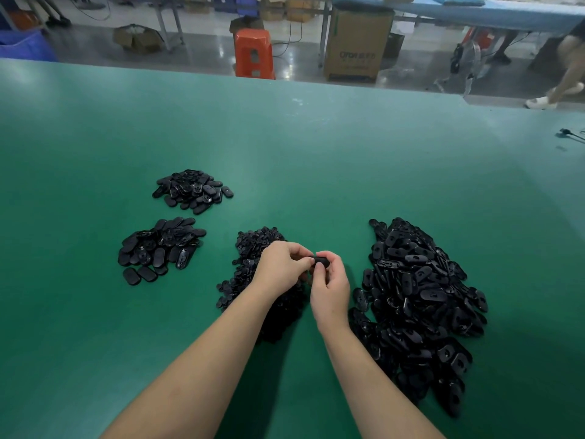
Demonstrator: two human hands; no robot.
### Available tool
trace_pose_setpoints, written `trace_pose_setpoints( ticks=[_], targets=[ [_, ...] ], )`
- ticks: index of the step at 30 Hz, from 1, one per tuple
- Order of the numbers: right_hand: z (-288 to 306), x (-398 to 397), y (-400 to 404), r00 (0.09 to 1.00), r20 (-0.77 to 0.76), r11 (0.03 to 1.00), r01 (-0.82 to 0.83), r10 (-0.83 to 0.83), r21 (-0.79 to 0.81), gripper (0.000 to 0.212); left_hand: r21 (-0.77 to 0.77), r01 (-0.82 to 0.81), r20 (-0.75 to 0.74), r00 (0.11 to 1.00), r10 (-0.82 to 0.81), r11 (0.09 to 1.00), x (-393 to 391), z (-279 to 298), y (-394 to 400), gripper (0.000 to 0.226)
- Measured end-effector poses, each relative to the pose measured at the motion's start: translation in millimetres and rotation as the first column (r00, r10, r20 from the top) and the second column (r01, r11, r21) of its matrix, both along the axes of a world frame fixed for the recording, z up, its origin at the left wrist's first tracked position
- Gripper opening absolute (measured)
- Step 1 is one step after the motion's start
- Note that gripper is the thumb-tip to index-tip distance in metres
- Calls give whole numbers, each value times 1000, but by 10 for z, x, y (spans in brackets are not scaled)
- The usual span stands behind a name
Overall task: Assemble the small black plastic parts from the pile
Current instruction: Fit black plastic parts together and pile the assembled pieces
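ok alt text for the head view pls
Two hands, left and right, pinch a black part together above a green table. A big pile lies right, a small-parts pile under the hands, two smaller piles left.
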State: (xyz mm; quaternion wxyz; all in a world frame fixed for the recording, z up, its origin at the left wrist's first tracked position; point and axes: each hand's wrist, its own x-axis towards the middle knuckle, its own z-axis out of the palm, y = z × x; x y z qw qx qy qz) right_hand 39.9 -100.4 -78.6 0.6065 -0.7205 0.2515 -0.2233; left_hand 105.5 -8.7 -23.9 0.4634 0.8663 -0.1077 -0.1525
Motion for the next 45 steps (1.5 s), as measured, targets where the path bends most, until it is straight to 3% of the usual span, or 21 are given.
trace_pose_setpoints(
  ticks=[12,27,32,37,45],
  targets=[
    [-4,4,-12,1000,-24,1000,-10,10,-18,27,-13,-50,-65,997,49,999,-4,-33,-27,7],
    [-12,-1,-29,1000,-24,1000,-5,5,-5,28,67,-54,18,998,52,996,-104,-24,-109,8],
    [1,-3,-26,1000,-6,1000,0,0,-13,20,43,-45,34,998,44,998,-79,-35,-76,12],
    [12,-12,-13,1000,8,1000,-7,7,-27,20,-56,-40,-50,998,37,998,-67,-59,-11,16],
    [15,-11,-6,1000,-3,999,-23,23,-48,21,-41,-2,-33,999,1,999,-49,-54,19,14]
  ],
)
